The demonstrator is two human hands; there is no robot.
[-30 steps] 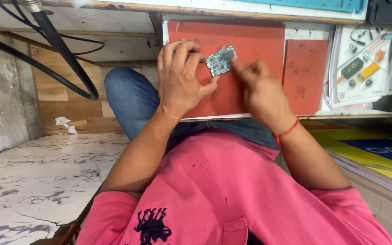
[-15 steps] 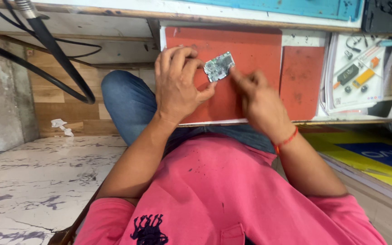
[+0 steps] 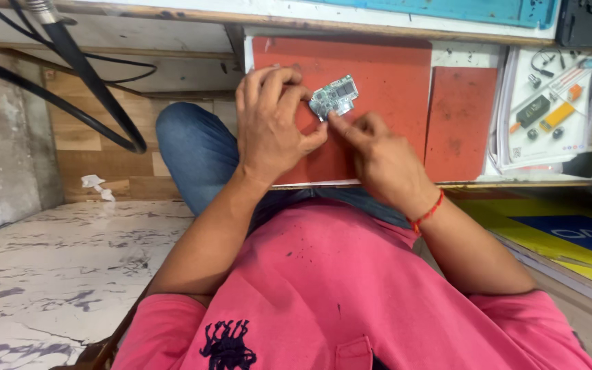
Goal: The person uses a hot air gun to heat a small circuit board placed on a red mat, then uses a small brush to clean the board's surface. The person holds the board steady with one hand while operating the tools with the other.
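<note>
Small silver-grey circuit board (image 3: 335, 96) pinched at its left edge by fingertips of left hand (image 3: 272, 127), touched at lower edge by extended forefinger of right hand (image 3: 381, 156), remaining fingers curled, board held over red mat (image 3: 385, 75), packaged accessories (image 3: 549, 109) lying well apart at right, black cables (image 3: 83, 82) at left.

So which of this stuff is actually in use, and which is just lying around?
In use:
circuit board, held by left hand
right hand, fingertip on the board
red mat beneath

Lying around:
smaller red mat
tool pack
black cables
crumpled paper
</note>
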